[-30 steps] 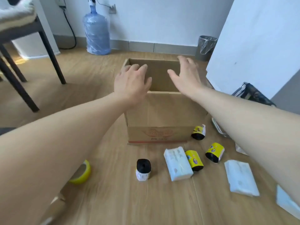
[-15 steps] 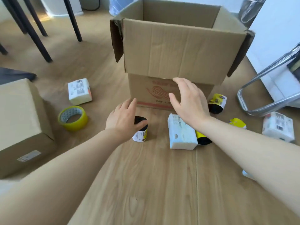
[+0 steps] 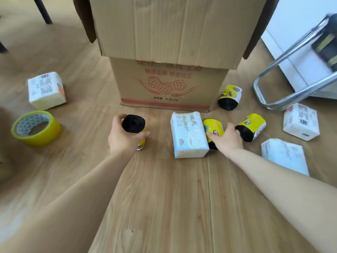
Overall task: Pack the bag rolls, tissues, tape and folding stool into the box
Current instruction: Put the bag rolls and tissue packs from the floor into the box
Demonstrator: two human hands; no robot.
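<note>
The open cardboard box (image 3: 169, 83) stands on the wooden floor ahead. My left hand (image 3: 122, 137) is wrapped around an upright black bag roll (image 3: 133, 123) in front of the box. My right hand (image 3: 227, 138) grips a yellow-labelled bag roll (image 3: 213, 129) lying beside a white tissue pack (image 3: 187, 136). Two more bag rolls lie close by, one (image 3: 250, 127) right of my hand, another (image 3: 230, 97) at the box's right corner. Other tissue packs lie at the left (image 3: 45, 90) and the right (image 3: 300, 121), (image 3: 285, 156). Yellow tape (image 3: 35, 127) lies at the left. The folding stool (image 3: 295, 70) with its metal frame leans at the right.
A white panel (image 3: 295, 33) stands behind the stool at the right. A dark chair leg (image 3: 42, 10) rises at the top left. The box's flaps (image 3: 85, 19) hang outward on both sides.
Both hands have come down from the box top to the floor. The left hand has closed around the black roll, the right hand on the yellow-labelled roll. The view has moved closer and lower.
</note>
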